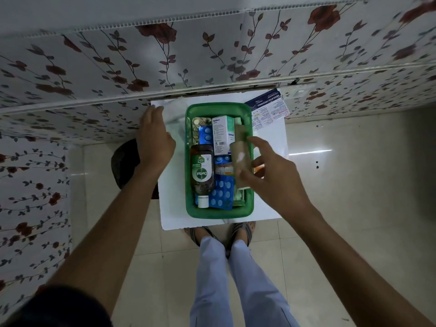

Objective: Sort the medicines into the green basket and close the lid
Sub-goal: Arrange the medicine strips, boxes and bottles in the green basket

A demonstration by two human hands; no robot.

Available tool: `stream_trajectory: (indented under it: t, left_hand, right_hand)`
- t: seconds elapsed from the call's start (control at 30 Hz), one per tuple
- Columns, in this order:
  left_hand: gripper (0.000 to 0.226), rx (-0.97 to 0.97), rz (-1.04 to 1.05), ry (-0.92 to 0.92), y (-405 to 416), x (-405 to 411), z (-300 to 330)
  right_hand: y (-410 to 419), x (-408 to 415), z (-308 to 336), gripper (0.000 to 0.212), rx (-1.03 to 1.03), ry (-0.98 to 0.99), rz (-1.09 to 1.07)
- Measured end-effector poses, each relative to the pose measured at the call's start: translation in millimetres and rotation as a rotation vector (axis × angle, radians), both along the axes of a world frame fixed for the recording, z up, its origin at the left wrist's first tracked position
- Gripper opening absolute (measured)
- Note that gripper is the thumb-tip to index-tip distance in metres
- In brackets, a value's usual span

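The right hand's fingers (256,143) are spread loosely over the right side of the green basket (191,161), thumb and forefinger around a tan cardboard tube (240,159) that stands tilted among the medicines; whether they truly grip it or only touch it cannot be told. The left hand (154,138) lies open and flat on the white counter (174,197) just left of the basket, holding nothing.

Inside the basket lie a Dettol bottle (202,172) on its side, blue blister packs (221,192), a gold blister strip (198,123) and a white Optibex box (221,133). A medicated-dressings packet (269,107) remains outside, on the counter at the basket's far right corner.

The sorting step appears nearly finished. Next, the tube likely needs settling flat, the packet brought in, then the lid fitted; no lid can be made out here.
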State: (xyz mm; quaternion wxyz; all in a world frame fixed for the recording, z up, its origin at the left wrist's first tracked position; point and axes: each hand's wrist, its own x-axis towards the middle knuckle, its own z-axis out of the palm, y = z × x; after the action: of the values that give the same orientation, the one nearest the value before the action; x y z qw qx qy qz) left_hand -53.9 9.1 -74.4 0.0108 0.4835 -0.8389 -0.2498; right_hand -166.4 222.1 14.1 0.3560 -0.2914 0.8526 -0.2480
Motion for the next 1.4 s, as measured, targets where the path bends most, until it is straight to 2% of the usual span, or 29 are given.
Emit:
stream_trajectory:
  t: [0.1,0.17,0.27,0.37,0.5,0.63,0.77,0.87,0.93,1.03,1.13,1.23,1.3,1.37,1.4]
  left_hand:
    - [0.064,0.029,-0.120,-0.095,-21,-13,-20]
    - [0.066,0.039,-0.170,-0.149,-26,-20,-24]
    - [0.066,-0.035,-0.215,-0.263,-25,-23,-29]
    - [0.064,-0.022,-0.170,-0.275,-21,-21,-34]
    - [0.040,0.112,0.114,-0.069,-22,-15,-36]
    - [0.004,0.271,0.345,0.192,-7,6,-14]
    - [0.009,0.390,0.547,0.472,13,23,12]
    - [0.013,0.476,0.605,0.549,24,22,26]
    - [0.011,0.519,0.621,0.580,30,18,34]
    - [0.007,0.541,0.609,0.580,38,18,44]
    - [0.006,0.517,0.568,0.552,46,25,53]
    - [0.018,0.593,0.474,0.530,67,25,65]
    - [0.011,0.749,0.396,0.520,89,23,71]
    - [0.015,0.836,0.268,0.445,110,23,73]
    - [0.014,0.804,0.187,0.375,117,25,72]
  right_hand:
    - [1,-26,-28,0.052,0.013,0.171,-0.148]
    - [-2,-45,-50,0.048,0.108,0.206,-0.193]
    - [-10,-54,-79,0.055,0.270,0.177,-0.076]
    - [-15,-47,-96,0.053,0.328,0.209,0.032]
    - [-19,-42,-103,0.036,0.325,0.167,-0.056]
    - [-7,-39,-80,0.039,0.194,0.155,-0.338]
    - [-6,-22,-29,0.040,-0.077,0.126,-0.428]
    - [-35,-10,-8,0.047,-0.179,-0.100,-0.366]
    - [-61,-4,-10,0.047,-0.190,-0.143,-0.289]
    - [-87,1,-21,0.042,-0.158,0.003,-0.141]
    - [-82,-4,-24,0.038,-0.169,0.121,-0.136]
    - [-59,-5,-16,0.037,-0.202,-0.069,-0.158]
    - [-43,3,-12,0.042,-0.214,-0.214,-0.124]
    - [-30,9,-13,0.042,-0.209,-0.201,-0.056]
    - [-25,9,-15,0.040,-0.189,-0.145,-0.015]
